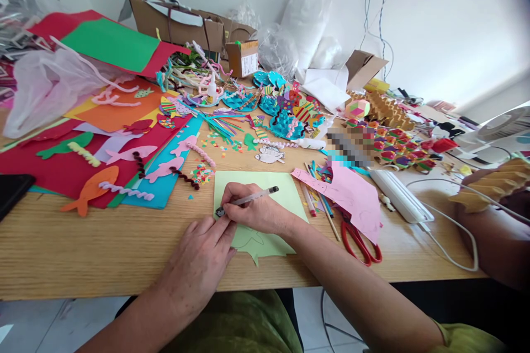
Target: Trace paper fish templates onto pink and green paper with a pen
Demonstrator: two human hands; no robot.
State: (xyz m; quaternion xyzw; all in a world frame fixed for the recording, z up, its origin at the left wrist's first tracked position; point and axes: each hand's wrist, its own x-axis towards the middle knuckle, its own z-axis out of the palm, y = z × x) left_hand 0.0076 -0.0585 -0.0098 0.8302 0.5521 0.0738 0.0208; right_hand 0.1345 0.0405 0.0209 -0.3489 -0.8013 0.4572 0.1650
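A sheet of light green paper (287,193) lies at the table's front, with a curved fish-like outline drawn on its lower part. My right hand (248,209) grips a pen (260,194), its tip low over the paper's left side. Beside the tip is a small dark patterned piece (220,212), partly covered by fingers. My left hand (207,240) lies palm down at the sheet's left edge, fingers stretched out and their tips touching near the pen tip. Just behind the sheet rests a white paper fish (270,154) with black lines.
Pink paper (358,198) partly covers red-handled scissors (360,242) on the right. A white power strip (401,196) with a cable lies beyond. Paper fish with fuzzy stems, including an orange fish (89,190), lie left on coloured sheets (25,157). Cardboard boxes (178,27) stand behind.
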